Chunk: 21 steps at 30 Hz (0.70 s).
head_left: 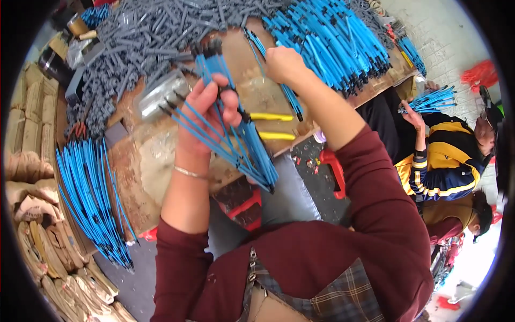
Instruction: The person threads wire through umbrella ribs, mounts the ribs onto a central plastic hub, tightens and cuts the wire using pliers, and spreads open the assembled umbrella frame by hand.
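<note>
My left hand (pixel 206 110), in front of me over the table's near part, is closed round a loose bundle of thin blue tubes (pixel 252 145) with black ends. The bundle is tilted, and some tubes fan out past the fingers. Farther right, my right hand (pixel 286 65) is closed over a few blue tubes (pixel 291 101) that run beneath it on the table; its fingertips are partly hidden. A pair of yellow-handled pliers (pixel 274 136) lies between my hands, its head covered by the bundle. A clear plastic container (pixel 163 95) rests left of my left hand.
Grey plastic pieces (pixel 145 40) are heaped along the far side. A big pile of blue tubes (pixel 327 45) lies at the far right, another stack (pixel 94 193) at the left edge. Brown sacks (pixel 35 118) stand left. A co-worker (pixel 450 153) holds tubes at right; a red stool (pixel 333 172) stands below.
</note>
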Motion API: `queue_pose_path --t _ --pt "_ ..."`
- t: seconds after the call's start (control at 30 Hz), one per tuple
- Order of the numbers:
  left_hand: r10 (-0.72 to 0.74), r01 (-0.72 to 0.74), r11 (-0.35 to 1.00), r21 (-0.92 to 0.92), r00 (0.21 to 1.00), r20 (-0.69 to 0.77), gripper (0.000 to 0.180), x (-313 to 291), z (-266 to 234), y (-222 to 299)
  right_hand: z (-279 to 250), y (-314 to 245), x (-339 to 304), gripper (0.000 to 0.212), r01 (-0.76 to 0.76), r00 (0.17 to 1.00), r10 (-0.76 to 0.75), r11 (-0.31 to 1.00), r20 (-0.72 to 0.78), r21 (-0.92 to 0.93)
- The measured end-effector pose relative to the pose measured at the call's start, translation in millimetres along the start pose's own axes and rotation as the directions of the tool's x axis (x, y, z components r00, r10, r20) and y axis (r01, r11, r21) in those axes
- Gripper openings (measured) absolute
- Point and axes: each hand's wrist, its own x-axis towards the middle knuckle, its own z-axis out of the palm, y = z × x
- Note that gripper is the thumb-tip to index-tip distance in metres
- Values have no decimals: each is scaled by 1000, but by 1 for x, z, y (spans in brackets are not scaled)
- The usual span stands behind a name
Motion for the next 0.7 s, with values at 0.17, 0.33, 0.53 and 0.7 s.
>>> queue_pose_path --t 0.17,0.33,0.53,0.7 --pt "-10 10 1000 1 1000 21 20 4 0 1 -10 12 -18 24 145 979 -89 939 -186 311" --pt "-17 17 1000 -7 1000 18 19 6 -5 1 -21 30 -10 23 150 969 -69 927 -237 343" --pt "6 -6 1000 -5 1000 -5 18 4 -6 -1 -18 9 -17 25 161 986 -156 867 -49 472" --pt "10 -10 1000 4 998 -68 18 1 -3 1 -3 -4 -24 25 177 982 -121 856 -146 485"
